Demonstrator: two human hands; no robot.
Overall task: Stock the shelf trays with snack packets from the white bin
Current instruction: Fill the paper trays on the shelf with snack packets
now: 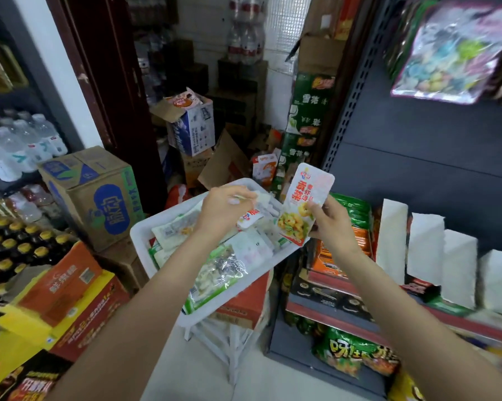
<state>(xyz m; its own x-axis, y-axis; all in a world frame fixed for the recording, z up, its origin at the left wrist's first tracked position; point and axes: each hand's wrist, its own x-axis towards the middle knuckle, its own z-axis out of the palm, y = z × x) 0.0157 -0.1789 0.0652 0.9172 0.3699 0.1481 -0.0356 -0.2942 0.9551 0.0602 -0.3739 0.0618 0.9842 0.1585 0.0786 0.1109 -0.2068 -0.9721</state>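
Two hands up over the white bin (140, 233). Right hand (329, 219) pinches a snack packet (303, 204) by its lower right edge, thumb across the front, packet upright and tilted slightly right, held above the bin's far right corner, just left of the shelf trays (426, 244). Left hand (225, 208) is curled down into the bin, fingers closed on a small white packet (248, 217) among the heap of packets. Bin sits on a red carton (241, 305) atop a white stool. Cardboard boxes (99, 195) and water bottles (18, 146) far left.
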